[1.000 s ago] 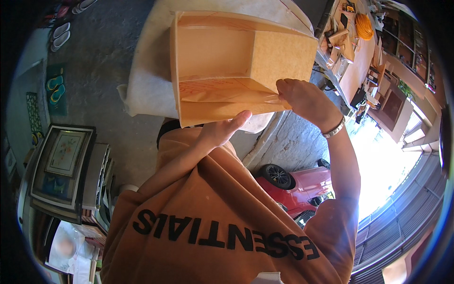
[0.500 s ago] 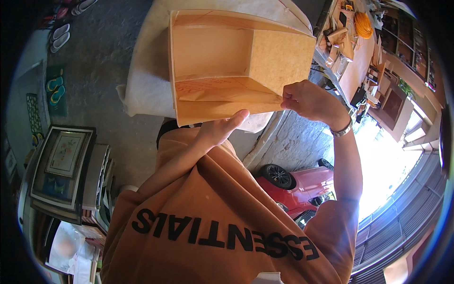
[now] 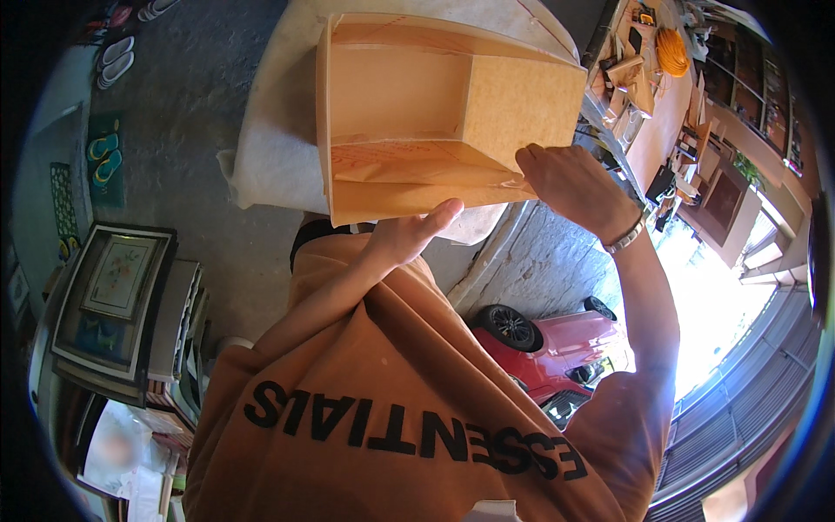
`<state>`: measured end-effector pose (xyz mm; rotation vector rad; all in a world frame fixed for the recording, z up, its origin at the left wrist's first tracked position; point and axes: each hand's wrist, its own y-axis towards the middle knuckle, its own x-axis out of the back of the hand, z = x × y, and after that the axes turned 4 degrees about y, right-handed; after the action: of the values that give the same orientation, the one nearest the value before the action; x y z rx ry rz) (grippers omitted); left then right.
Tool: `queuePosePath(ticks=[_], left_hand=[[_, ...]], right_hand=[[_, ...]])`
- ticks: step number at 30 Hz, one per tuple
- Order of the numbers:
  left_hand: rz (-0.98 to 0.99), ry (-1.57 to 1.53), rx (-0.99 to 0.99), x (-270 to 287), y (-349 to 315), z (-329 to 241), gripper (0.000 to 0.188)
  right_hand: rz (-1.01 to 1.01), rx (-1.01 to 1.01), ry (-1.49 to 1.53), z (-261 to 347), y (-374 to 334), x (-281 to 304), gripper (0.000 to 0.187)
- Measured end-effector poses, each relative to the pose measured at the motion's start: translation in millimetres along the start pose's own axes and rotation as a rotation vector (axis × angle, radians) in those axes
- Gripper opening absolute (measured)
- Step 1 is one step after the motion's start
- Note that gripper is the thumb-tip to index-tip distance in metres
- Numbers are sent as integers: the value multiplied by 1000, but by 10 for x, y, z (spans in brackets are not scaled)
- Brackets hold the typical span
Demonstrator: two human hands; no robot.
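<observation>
Looks down on a grey concrete floor point(image 3: 209, 113), spreading widest between 9 and 11 o'clock. Wears a rust-brown shirt point(image 3: 348, 470) with black lettering, filling 6 o'clock. Faces a pale, cloth-like surface point(image 3: 274, 139) at 12 o'clock, and at 2 o'clock a tan surface point(image 3: 663, 117) strewn with small items.

Has an open, tan box point(image 3: 526, 100) at 12 o'clock, over the pale surface, with the hollow turned toward the camera. Shows, along the box's 6 o'clock wall, a loose-looking brown covering point(image 3: 409, 174), raised in a long fold toward the right hand.

Includes at 9 o'clock a leaning stack of framed pictures point(image 3: 113, 278), and at 4 o'clock a red car point(image 3: 565, 344), tipped sideways in the view.

Brings the right hand point(image 3: 578, 187) to the box's 4 o'clock corner, with fingers curled in at the end of the fold; cannot tell whether clamped on the covering. Lays the left hand's point(image 3: 407, 239) thumb against the box's 6 o'clock edge, with the other fingers hidden from view; cannot tell whether clamped or merely supporting.

Takes in green-and-yellow sandals point(image 3: 104, 161) and white slippers point(image 3: 116, 68) at 10 o'clock, then an orange coil point(image 3: 671, 52) at 2 o'clock. Carries a light band point(image 3: 626, 235) on the right wrist.
</observation>
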<state>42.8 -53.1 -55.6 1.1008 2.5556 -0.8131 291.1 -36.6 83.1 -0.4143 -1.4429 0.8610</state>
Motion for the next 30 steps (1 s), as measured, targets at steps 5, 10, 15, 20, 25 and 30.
queuePosePath(ticks=[5, 10, 15, 20, 25, 30], left_hand=[[15, 7, -41, 15, -4, 39, 39], [7, 27, -57, 15, 3, 74, 38], [17, -24, -84, 24, 33, 69, 36], [-19, -20, -66, 3, 26, 57, 36], [-6, 17, -70, 12, 44, 45, 34], [-35, 12, -67, 19, 17, 23, 34]], right_hand=[[-49, 84, 37, -96, 81, 155, 12], [45, 83, 169, -165, -1, 268, 11], [105, 93, 66, -92, 20, 147, 9], [-15, 215, -170, -63, 38, 183, 3], [-39, 256, -231, -103, 242, 153, 3], [-78, 344, -315, -241, 551, 33, 4]])
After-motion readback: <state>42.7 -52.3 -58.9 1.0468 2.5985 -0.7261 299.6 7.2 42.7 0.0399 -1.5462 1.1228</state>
